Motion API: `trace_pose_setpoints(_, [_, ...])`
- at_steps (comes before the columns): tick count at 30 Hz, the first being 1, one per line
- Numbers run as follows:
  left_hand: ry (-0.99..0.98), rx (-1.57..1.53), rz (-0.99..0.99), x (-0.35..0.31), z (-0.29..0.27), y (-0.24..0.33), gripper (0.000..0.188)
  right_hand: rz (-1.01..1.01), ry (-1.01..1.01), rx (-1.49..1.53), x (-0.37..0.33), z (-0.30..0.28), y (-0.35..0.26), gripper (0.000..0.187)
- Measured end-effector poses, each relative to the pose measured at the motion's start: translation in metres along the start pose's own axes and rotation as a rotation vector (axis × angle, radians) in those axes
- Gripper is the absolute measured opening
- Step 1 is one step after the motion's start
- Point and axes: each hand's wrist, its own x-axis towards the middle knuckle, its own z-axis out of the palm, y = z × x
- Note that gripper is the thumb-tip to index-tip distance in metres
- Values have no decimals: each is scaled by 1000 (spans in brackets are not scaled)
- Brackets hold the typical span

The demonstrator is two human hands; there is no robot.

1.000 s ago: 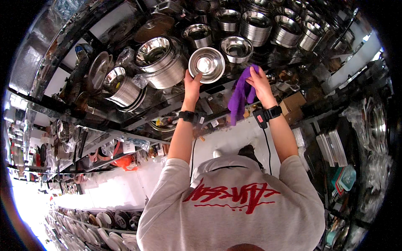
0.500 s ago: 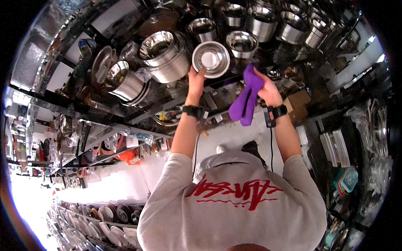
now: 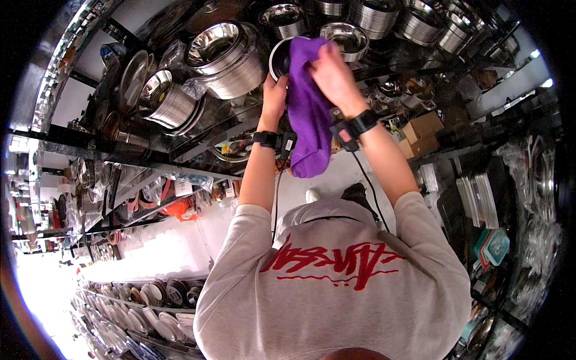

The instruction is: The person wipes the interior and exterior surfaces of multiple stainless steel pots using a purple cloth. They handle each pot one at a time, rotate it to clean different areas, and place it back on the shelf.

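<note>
My left hand (image 3: 275, 98) grips the near rim of a shiny steel bowl (image 3: 278, 59), which is held up in front of the shelf. A purple cloth (image 3: 311, 129) covers most of the bowl and hangs down in a long fold. My right hand (image 3: 336, 79), a little blurred, presses the upper end of the cloth against the bowl. Its fingertips are partly hidden by the cloth. Just left of the bowl stands a tall stack of steel bowls (image 3: 231, 75). Behind it and to the right sits another steel bowl (image 3: 344, 41).
More bowl stacks (image 3: 375, 18) line the shelf's far side. At left, a tilted stack of bowls (image 3: 165, 102) lies by the dark shelf edge (image 3: 120, 153). Cardboard boxes (image 3: 422, 132) sit lower right. Plates (image 3: 150, 321) fill a rack at lower left. Cables hang from both wrists.
My right hand has moved left and away from me, bringing the purple cloth onto the bowl. My left hand still holds the bowl, now slightly farther left. The view has shifted a little.
</note>
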Motion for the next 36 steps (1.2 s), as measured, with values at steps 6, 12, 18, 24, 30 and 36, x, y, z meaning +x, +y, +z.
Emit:
trace_pose_setpoints(6, [12, 31, -14, -2, 2, 5, 27, -628, -275, -1548, 7, -19, 46, 25])
trace_pose_setpoints(12, [26, 36, -5, -10, 18, 22, 16, -727, -243, -1947, -16, -36, 29, 32])
trace_pose_setpoints(18, [175, -98, 31, -2, 4, -2, 19, -570, -545, -1694, -40, -21, 29, 50])
trace_pose_setpoints(24, [121, 42, -23, -6, 13, 26, 28, -697, -578, -1983, -25, -33, -2, 51])
trace_pose_setpoints(30, [25, 126, -117, -3, 17, 72, 22, -1009, -614, -1817, -22, -27, -37, 23])
trace_pose_setpoints(36, [-103, -105, -290, -17, 48, 110, 60, -1017, -601, -1770, -25, -18, -56, 31])
